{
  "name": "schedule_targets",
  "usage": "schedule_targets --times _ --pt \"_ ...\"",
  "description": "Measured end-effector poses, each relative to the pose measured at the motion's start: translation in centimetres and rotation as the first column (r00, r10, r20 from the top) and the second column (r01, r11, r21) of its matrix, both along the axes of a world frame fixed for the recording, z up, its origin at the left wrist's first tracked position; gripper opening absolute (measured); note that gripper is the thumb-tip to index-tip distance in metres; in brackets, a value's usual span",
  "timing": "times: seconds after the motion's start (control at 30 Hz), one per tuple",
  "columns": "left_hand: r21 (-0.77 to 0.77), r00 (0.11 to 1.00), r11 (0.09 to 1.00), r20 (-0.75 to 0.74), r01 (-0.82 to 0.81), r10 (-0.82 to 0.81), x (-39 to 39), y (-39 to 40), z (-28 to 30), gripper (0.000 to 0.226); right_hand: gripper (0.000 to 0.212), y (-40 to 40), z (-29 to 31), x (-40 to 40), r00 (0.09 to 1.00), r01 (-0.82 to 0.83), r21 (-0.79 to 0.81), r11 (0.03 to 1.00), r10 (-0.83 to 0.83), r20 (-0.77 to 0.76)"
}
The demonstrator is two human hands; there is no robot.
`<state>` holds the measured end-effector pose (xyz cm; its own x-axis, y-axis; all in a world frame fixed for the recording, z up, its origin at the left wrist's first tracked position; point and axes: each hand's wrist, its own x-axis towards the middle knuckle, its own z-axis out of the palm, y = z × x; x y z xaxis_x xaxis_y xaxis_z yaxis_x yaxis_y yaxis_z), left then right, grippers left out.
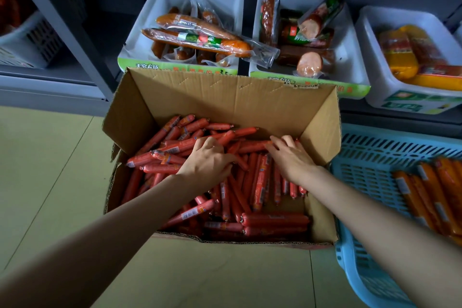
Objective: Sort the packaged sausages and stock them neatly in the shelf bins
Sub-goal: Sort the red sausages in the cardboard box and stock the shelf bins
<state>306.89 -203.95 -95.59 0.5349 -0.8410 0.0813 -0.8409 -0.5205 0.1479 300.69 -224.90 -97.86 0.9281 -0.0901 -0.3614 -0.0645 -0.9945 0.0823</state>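
Observation:
An open cardboard box [225,97] on the floor holds a loose pile of several thin red sausage sticks [260,182]. Both my hands are down inside it. My left hand [208,160] lies on the pile with its fingers curled over some sticks near the middle. My right hand [291,155] rests on the sticks by the box's right wall, fingers bent down among them. Whether either hand has hold of a stick is hidden by the fingers. Behind the box, three white shelf bins hold packaged sausages: a left bin [160,0], a middle bin [350,62] and a right bin [380,92].
A blue slotted plastic basket [375,157] with orange sausage sticks [435,195] stands right of the box. A grey shelf upright [62,20] and white baskets [32,40] are at the left. Yellowish floor tiles [50,170] lie left of and in front of the box.

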Motion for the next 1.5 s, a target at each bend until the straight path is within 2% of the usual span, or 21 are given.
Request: schedule_targets --times 0.03,0.13,0.23,0.3,0.37,0.43,0.53,0.6,0.7,0.8,0.9,1.0,1.07,1.13,1.23,1.3,1.37,1.5 --pt "-0.043 0.998 0.999 0.054 -0.012 0.014 0.1 0.6 -0.1 0.029 0.062 0.3 -0.2 0.4 1.000 0.027 -0.012 1.000 -0.027 0.005" --pt "-0.010 0.996 1.000 0.081 -0.022 0.023 -0.1 1.8 -0.4 0.022 0.055 0.9 -0.8 1.2 0.997 0.039 -0.057 0.998 -0.035 0.071" --pt "-0.040 0.994 0.999 0.108 0.003 0.002 -0.1 3.0 -1.1 0.034 0.042 1.5 -0.9 1.5 0.995 0.026 -0.116 0.993 -0.015 0.096" --pt "-0.099 0.991 0.995 0.136 0.000 0.013 0.0 3.5 -1.2 0.036 0.034 1.5 -0.4 1.5 0.994 0.055 -0.082 0.995 -0.047 0.099" --pt "-0.133 0.987 0.991 0.153 -0.020 0.041 0.2 3.6 -1.3 0.030 0.021 1.2 0.6 1.5 0.992 0.054 0.005 0.999 -0.055 0.112" --pt "-0.162 0.989 0.985 0.124 -0.057 0.077 0.4 3.3 -1.1 0.033 0.011 0.7 1.9 1.5 0.981 0.055 0.195 0.979 -0.090 0.174" --pt "-0.190 0.995 0.979 0.053 -0.079 0.090 0.2 2.0 -0.3 0.035 0.012 0.1 5.8 1.4 0.912 0.095 0.506 0.857 -0.279 0.301" --pt "-0.201 0.996 0.976 -0.024 -0.090 0.087 -0.4 0.7 0.0 0.037 0.017 -0.1 9.0 1.0 0.849 0.113 0.634 0.765 -0.405 0.338" --pt "-0.167 0.970 0.975 -0.216 -0.146 0.108 -2.2 -2.1 0.1 0.048 0.018 -1.0 12.3 -0.3 0.780 0.154 0.700 0.698 -0.520 0.348" --pt "0.033 0.933 0.983 -0.309 -0.181 0.182 -4.0 -4.9 -0.1 0.042 0.017 -2.0 13.4 -1.8 0.751 0.200 0.675 0.710 -0.553 0.359" --pt "0.128 0.909 0.978 -0.365 -0.166 0.202 -5.1 -7.2 -0.2 0.055 0.018 -2.8 13.4 -3.4 0.758 0.225 0.619 0.753 -0.534 0.374" --pt "0.333 0.842 0.941 -0.490 -0.058 0.226 -5.5 -8.7 -0.6 0.068 0.020 -3.6 13.0 -4.6 0.787 0.248 0.556 0.793 -0.500 0.361" --pt "0.399 0.832 0.917 -0.520 0.033 0.196 -5.5 -8.9 -0.4 0.062 0.021 -4.1 12.8 -5.1 0.800 0.261 0.544 0.797 -0.494 0.341" --pt "0.368 0.831 0.929 -0.532 0.053 0.163 -5.0 -8.3 -0.2 0.053 0.024 -4.3 12.7 -5.4 0.805 0.256 0.559 0.789 -0.494 0.329" --pt "0.381 0.885 0.922 -0.449 0.070 0.119 -3.7 -6.1 -0.3 0.045 0.025 -4.2 12.7 -5.1 0.828 0.240 0.576 0.782 -0.475 0.300" --pt "0.410 0.906 0.905 -0.417 0.115 0.074 -3.0 -4.2 -0.6 0.043 0.022 -3.5 12.8 -4.7 0.893 0.211 0.554 0.805 -0.390 0.226" --pt "0.443 0.905 0.877 -0.424 0.185 0.023 -2.5 -2.5 -0.7 0.042 0.021 -2.4 12.7 -4.3 0.968 0.150 0.511 0.846 -0.231 0.098" --pt "0.434 0.896 0.850 -0.435 0.297 -0.091 -2.4 -0.3 -0.3 0.039 0.025 1.3 11.3 -4.7 0.990 -0.024 0.382 0.924 0.075 -0.118"
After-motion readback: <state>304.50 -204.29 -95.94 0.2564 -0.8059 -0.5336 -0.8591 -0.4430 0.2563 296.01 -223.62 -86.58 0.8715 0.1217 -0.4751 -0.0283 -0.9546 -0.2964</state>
